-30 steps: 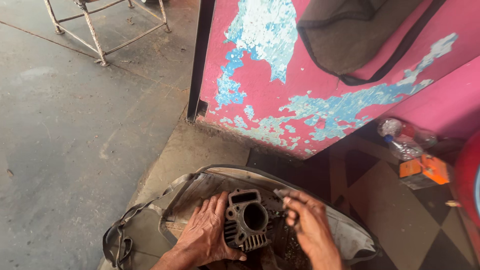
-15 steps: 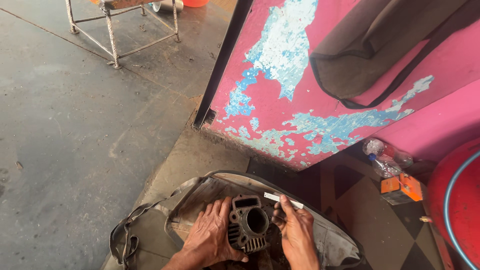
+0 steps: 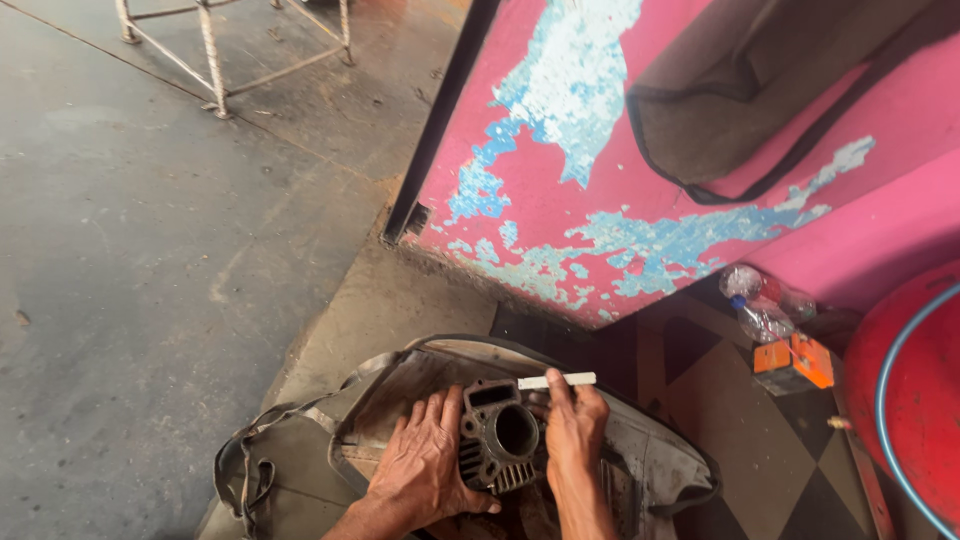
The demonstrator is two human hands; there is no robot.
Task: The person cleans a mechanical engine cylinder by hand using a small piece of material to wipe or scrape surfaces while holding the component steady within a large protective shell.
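- My left hand lies flat against the left flank of the engine cylinder, fingers spread and pressed on its finned side, thumb hooked under the lower edge; it steadies the part more than it grips it.
- My right hand sits just to the right of the cylinder, fingers curled shut around a thin white strip pinched at the fingertips.
- The strip lies level above the cylinder's top right corner, one end reaching left over the casting's edge, the other sticking out to the right past my fingers.
- The cylinder stands between my two hands, its round bore facing up toward me, a rectangular opening at its top.
- Under the cylinder is a worn grey bag, spread open, with a strap trailing off to the left.
- Beyond the cylinder stands a pink panel with peeling blue patches.
- Right of the cylinder, well apart on the chequered floor, are a clear plastic bottle, an orange box and a red drum.
- Far up left of the cylinder stands a metal frame on the concrete.
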